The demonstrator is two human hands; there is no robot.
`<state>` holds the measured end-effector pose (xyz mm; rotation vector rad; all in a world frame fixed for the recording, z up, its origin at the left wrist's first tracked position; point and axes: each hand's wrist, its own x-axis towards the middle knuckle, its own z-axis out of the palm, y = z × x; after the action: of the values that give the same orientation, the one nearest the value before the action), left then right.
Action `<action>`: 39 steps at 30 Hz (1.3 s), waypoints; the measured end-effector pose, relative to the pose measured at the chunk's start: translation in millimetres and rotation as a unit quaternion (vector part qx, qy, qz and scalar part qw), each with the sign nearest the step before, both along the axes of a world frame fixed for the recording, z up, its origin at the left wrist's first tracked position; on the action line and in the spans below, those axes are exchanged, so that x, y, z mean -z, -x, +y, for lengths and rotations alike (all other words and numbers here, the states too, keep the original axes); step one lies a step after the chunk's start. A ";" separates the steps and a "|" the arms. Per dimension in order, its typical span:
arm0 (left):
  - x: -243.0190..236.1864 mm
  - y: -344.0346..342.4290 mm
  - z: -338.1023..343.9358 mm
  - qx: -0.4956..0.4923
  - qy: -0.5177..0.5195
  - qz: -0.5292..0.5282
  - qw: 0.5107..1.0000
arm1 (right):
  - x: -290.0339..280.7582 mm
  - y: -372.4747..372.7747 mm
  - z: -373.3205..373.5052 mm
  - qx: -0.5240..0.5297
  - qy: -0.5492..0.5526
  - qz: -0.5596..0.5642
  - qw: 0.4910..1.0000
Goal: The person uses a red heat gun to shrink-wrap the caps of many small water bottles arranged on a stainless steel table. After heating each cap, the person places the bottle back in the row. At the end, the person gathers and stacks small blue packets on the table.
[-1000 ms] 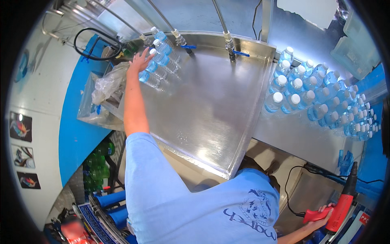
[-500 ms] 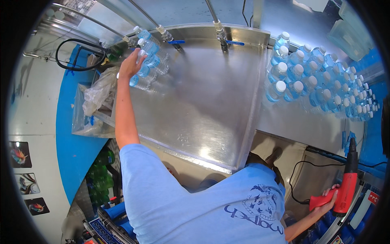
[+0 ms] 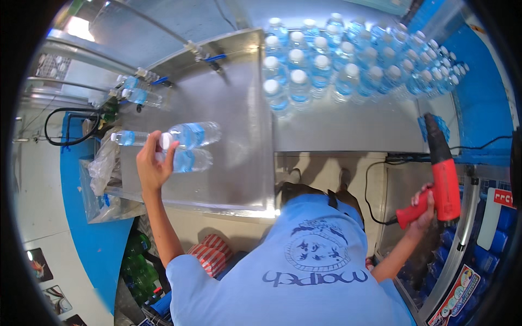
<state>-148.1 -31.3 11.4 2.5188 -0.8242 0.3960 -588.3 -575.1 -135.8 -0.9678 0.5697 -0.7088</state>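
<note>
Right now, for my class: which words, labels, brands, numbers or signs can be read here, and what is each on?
Blue shirt: large dark lettering and round emblem; legible, but not copied here.
White panel, right: red label with pale lettering; not copied.
Colourful sticker, lower right: tilted lettering; partly too small, not copied.
Bottles: blue labels, too small and blurred to read.
Red heat gun: no lettering I can make out.
</note>
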 end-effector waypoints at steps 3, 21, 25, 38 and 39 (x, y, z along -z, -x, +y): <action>8.3 65.7 -83.2 0.060 0.067 0.005 0.996 | 5.6 2.8 -23.1 -0.020 -0.021 -0.006 1.000; 80.9 115.8 -431.7 0.204 -0.081 0.003 0.976 | 16.6 103.8 -105.8 -0.078 -0.067 0.104 0.989; 80.9 109.2 -432.1 0.219 -0.077 -0.029 0.972 | 14.8 108.2 -113.1 -0.074 -0.050 0.090 0.992; 79.5 95.9 -412.8 0.131 -0.075 0.037 0.988 | -5.8 72.3 -114.3 -0.200 -0.029 0.118 0.972; 78.3 93.1 -413.3 0.128 -0.079 0.035 0.988 | -7.2 68.9 -113.9 -0.208 -0.026 0.105 0.972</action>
<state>-241.2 -444.6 -66.9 2.5070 -1.1756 0.1608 -657.1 -689.0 -128.6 -1.0774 0.5433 -0.2173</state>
